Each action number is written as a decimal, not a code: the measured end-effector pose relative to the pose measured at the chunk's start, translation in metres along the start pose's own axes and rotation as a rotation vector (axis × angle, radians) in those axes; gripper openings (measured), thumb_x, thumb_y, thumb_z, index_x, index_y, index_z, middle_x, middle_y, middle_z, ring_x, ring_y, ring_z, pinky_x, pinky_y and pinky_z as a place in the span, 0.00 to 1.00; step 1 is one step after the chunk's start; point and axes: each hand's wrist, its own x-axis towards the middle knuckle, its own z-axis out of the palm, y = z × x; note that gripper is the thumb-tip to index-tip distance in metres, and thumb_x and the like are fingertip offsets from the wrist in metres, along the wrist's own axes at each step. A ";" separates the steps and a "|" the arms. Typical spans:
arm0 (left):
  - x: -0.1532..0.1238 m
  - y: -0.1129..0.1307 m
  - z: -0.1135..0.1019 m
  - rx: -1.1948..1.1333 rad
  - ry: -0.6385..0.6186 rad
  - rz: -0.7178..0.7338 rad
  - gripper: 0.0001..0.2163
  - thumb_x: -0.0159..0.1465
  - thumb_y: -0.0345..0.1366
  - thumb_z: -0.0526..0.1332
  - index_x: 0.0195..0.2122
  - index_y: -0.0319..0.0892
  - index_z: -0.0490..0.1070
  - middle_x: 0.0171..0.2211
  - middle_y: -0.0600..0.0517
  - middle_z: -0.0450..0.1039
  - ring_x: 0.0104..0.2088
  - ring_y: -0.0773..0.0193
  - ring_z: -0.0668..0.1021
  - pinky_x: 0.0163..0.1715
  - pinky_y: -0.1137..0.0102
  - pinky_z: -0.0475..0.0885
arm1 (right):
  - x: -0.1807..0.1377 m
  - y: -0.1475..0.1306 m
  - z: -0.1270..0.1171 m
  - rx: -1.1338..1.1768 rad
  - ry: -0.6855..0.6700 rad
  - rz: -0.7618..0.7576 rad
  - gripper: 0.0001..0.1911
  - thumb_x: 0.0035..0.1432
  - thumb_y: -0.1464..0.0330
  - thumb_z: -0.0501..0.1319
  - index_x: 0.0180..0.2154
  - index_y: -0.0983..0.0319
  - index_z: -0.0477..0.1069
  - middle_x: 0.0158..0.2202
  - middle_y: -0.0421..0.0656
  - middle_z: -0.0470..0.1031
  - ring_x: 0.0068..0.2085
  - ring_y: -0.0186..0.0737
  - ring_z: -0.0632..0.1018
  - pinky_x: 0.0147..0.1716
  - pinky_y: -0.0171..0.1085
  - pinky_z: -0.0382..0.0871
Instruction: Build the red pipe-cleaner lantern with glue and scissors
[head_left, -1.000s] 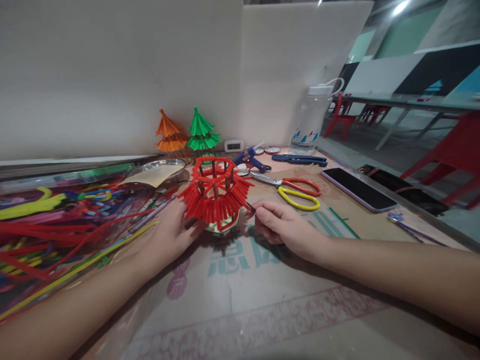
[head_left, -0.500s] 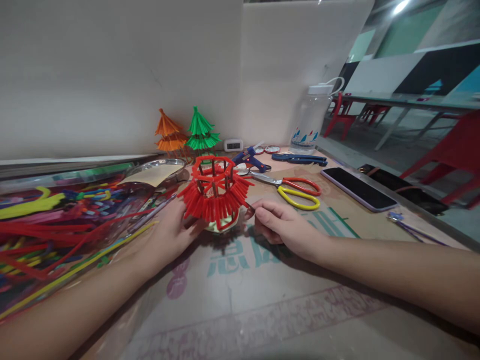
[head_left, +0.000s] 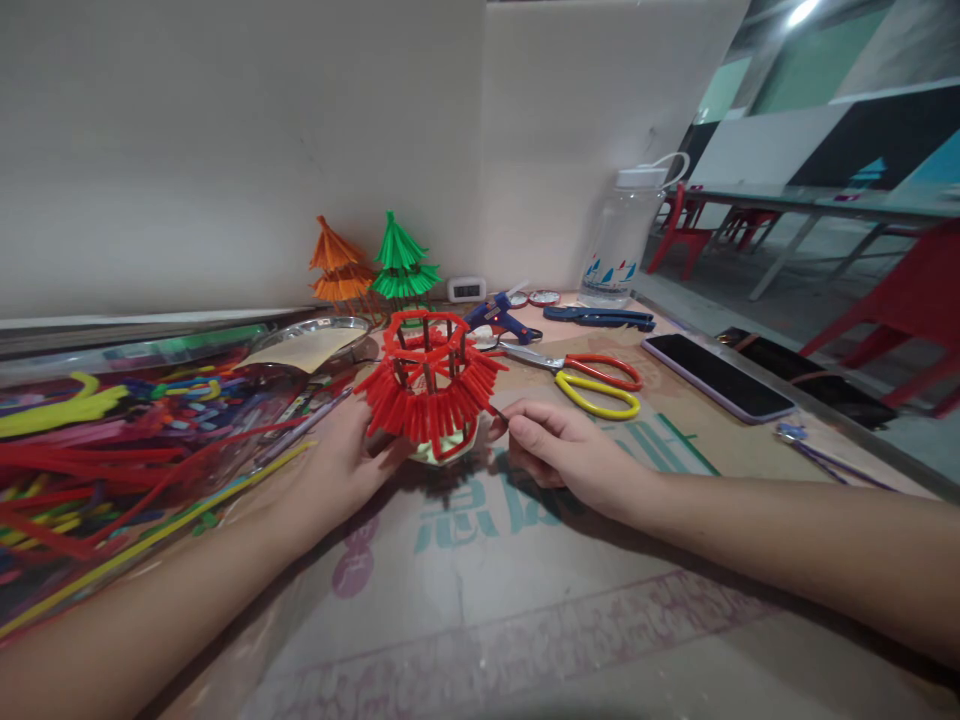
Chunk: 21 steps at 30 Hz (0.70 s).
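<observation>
A red pavilion model [head_left: 429,385] made of short straw pieces stands on the table in front of me, with dark posts inside and a pale base. My left hand [head_left: 341,462] cups its left lower side, fingers curled under the red fringe. My right hand [head_left: 564,452] rests on the table at its right side, fingers curled, the thumb and forefinger pinching at the model's lower right edge. What the pinch holds is too small to make out.
A heap of coloured straws and pipe cleaners [head_left: 97,440] fills the left. Orange [head_left: 337,262] and green [head_left: 403,260] finished models stand by the wall. Red-yellow scissors [head_left: 592,385], a blue glue gun [head_left: 501,317], a water bottle [head_left: 626,240] and a phone [head_left: 716,377] lie right.
Almost nothing differs. The red model and both hands have shifted very slightly, the right fingers staying at the model's lower right edge.
</observation>
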 end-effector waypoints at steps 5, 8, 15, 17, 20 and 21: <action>0.000 -0.001 0.000 0.026 0.009 0.014 0.10 0.63 0.37 0.62 0.46 0.45 0.71 0.46 0.47 0.76 0.44 0.54 0.79 0.49 0.57 0.75 | 0.000 0.001 -0.001 0.003 -0.004 0.003 0.22 0.60 0.50 0.62 0.37 0.63 0.69 0.18 0.30 0.55 0.19 0.27 0.55 0.16 0.31 0.43; -0.001 -0.002 0.000 0.023 -0.003 0.009 0.11 0.63 0.38 0.61 0.47 0.45 0.71 0.46 0.47 0.76 0.45 0.54 0.78 0.50 0.57 0.75 | 0.000 0.001 -0.001 0.005 0.006 0.012 0.21 0.61 0.50 0.61 0.36 0.63 0.68 0.18 0.30 0.56 0.19 0.26 0.55 0.16 0.31 0.43; -0.001 -0.003 0.001 0.005 0.002 0.012 0.12 0.63 0.38 0.62 0.48 0.45 0.70 0.47 0.47 0.76 0.45 0.54 0.79 0.49 0.56 0.75 | 0.001 0.001 0.000 0.004 0.004 0.007 0.21 0.61 0.51 0.61 0.37 0.64 0.68 0.19 0.30 0.56 0.19 0.27 0.56 0.16 0.31 0.43; 0.000 -0.001 0.001 -0.001 0.010 0.024 0.11 0.63 0.37 0.62 0.47 0.45 0.70 0.47 0.47 0.76 0.45 0.54 0.79 0.49 0.57 0.75 | 0.001 0.001 0.000 -0.001 0.002 0.017 0.20 0.62 0.52 0.61 0.36 0.63 0.68 0.18 0.30 0.56 0.19 0.27 0.55 0.16 0.31 0.43; 0.001 0.002 0.000 -0.004 0.013 0.022 0.11 0.63 0.38 0.62 0.47 0.45 0.71 0.47 0.47 0.76 0.45 0.54 0.79 0.48 0.58 0.76 | 0.001 0.001 0.000 0.004 0.012 0.031 0.20 0.62 0.51 0.60 0.36 0.63 0.68 0.19 0.31 0.57 0.19 0.27 0.56 0.17 0.31 0.43; 0.001 0.002 0.000 0.002 0.011 0.019 0.11 0.64 0.38 0.62 0.47 0.45 0.70 0.48 0.47 0.76 0.46 0.54 0.79 0.49 0.58 0.75 | 0.000 0.000 -0.001 0.013 0.015 0.032 0.20 0.62 0.51 0.60 0.37 0.63 0.67 0.19 0.31 0.57 0.19 0.27 0.56 0.17 0.31 0.43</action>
